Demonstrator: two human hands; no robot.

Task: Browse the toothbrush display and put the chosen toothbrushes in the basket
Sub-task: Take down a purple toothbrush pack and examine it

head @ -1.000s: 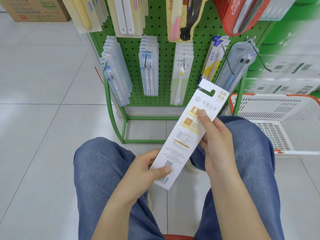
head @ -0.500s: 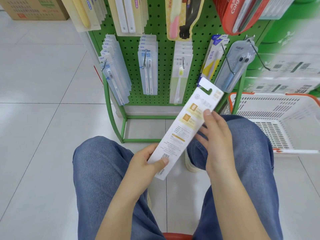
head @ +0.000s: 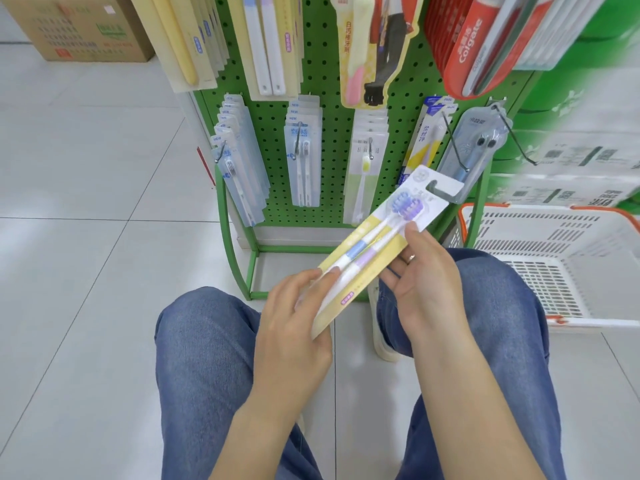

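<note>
While both hands hold the twin toothbrush pack (head: 377,249) over my knees, I judge this to be the inspection step: the choice is being weighed, and nothing shows inside the white shopping basket (head: 568,271) on the floor to my right. My left hand (head: 298,327) takes the lower end of the card, its fingers (head: 322,277) curled over the front edge, thumb hidden behind. My right hand (head: 420,284) supports the upper part from beneath, fingers loosely bent around the card's far edge and one fingertip near the bristle bubble. The pack lies tilted, heads up toward the green pegboard rack (head: 332,140), in front of it and not touching it.

Next, if this one is kept, the right hand must carry it sideways over the basket's orange rim and let go; the left has to release first, and the card must clear the rack's green frame beside the basket.

Against the earlier view, the pack has been flipped: then its printed white back faced me, now the clear blister with the blue and lilac brushes does, and the left hand has changed its hold.
</note>
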